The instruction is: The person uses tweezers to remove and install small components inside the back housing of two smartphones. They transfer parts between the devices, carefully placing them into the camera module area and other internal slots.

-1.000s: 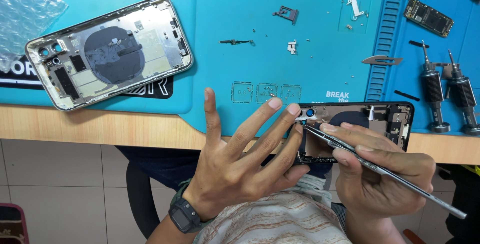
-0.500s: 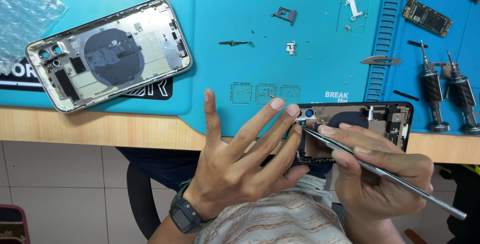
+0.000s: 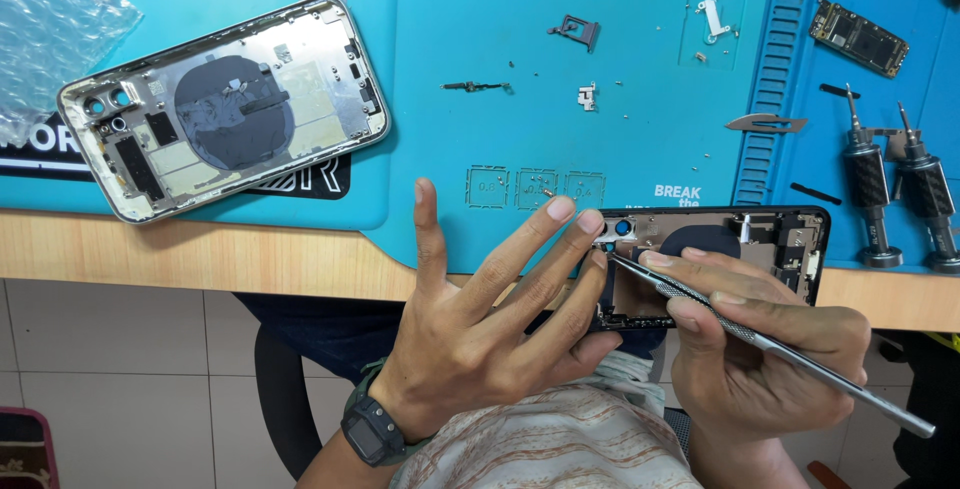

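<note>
The left hand (image 3: 480,334) is bracing the dark phone frame (image 3: 740,249) with fingers spread, steadying it while the right hand (image 3: 760,359), fingers pinching metal tweezers (image 3: 780,349), is probing the frame's camera corner.

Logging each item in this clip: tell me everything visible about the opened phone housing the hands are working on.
The dark phone housing lies open side up, half on the blue mat's near edge and half over the person's lap. It has a black frame, a dark round coil patch, pale metal plates and a blue-ringed camera hole at its left end. The left hand steadies that end with spread fingertips; the right hand rests across it, holding thin metal tweezers whose tip meets the camera corner. Its lower half is hidden.
</note>
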